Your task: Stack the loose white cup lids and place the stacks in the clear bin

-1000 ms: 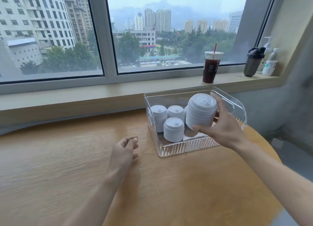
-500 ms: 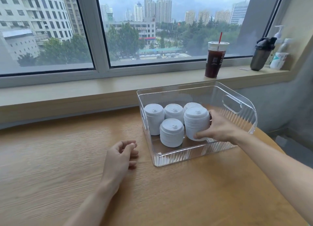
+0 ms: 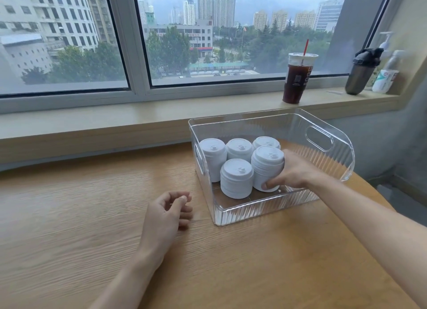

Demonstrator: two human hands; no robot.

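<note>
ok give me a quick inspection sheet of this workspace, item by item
Surface: wooden table, bare around the bin.
Job's things: clear bin holds five lid stacks; the right hand grips the front right stack.
Clutter: no loose lids seen.
Grippers: right hand reaches into the bin; left hand rests on the table, fingers loosely curled, holding nothing.
Cables: nothing seen.
Surroundings: windowsill with iced drink, dark bottle and pump bottles.

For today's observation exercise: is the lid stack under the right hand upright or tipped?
Upright: the lid stack stands vertical inside the clear bin, gripped by the right hand.
</note>
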